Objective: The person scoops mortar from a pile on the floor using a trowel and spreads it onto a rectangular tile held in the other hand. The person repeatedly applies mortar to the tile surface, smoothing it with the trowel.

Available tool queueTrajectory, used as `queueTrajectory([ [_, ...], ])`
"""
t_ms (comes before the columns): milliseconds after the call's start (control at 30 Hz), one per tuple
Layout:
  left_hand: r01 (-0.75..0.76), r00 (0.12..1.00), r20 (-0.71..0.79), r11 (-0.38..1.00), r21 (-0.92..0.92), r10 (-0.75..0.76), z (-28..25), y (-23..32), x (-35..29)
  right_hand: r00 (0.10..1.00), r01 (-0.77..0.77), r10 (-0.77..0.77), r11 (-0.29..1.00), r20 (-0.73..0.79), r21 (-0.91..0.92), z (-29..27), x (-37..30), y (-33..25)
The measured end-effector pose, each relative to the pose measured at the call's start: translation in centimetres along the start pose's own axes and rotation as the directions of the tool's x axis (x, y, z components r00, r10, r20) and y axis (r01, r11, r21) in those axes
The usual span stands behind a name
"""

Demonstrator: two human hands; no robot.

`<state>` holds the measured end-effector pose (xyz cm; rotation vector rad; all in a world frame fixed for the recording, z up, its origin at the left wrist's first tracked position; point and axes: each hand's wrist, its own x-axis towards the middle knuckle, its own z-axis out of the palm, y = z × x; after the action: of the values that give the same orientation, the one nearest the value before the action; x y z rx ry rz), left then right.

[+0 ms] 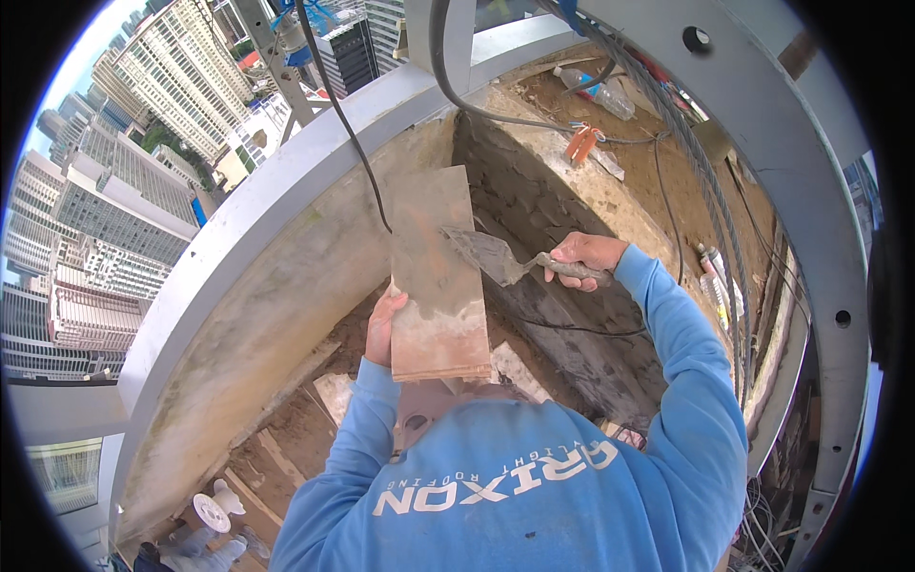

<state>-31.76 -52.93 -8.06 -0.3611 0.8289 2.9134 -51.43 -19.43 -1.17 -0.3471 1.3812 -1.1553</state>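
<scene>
My left hand [383,326] grips the left edge of a flat rectangular board [440,345], held up in front of my chest. Grey mortar [429,214] coats the board's far part, while its near end is bare and brownish. In my right hand [585,255] is the handle of a pointing trowel [488,255], its blade smeared with grey mortar. The blade's tip lies over the board's right edge; whether it presses on the mortar I cannot tell. Beyond the trowel stands a low wall [543,186] with rough, dark grey mortar on its face.
A curved pale parapet [286,253] runs along the left, with tall buildings [124,191] far below. Black cable [348,124] hangs near the board. Steel rope [705,172], a plastic bottle [596,92] and an orange tool [581,145] are at right. A white spool [217,505] lies lower left.
</scene>
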Motion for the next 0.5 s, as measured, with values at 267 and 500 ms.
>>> queueTrajectory([
  [267,-0.033,0.998,-0.045,0.995,0.092,0.037,2.1,2.2,-1.0,0.78,0.305,-0.538,0.773,-0.32,-0.557,2.7,-3.7,1.1],
  [500,0.064,0.997,-0.046,0.997,0.039,-0.063,6.0,0.8,-1.7,0.223,0.272,-0.934,0.334,-0.278,-0.903,6.0,8.6,4.1],
])
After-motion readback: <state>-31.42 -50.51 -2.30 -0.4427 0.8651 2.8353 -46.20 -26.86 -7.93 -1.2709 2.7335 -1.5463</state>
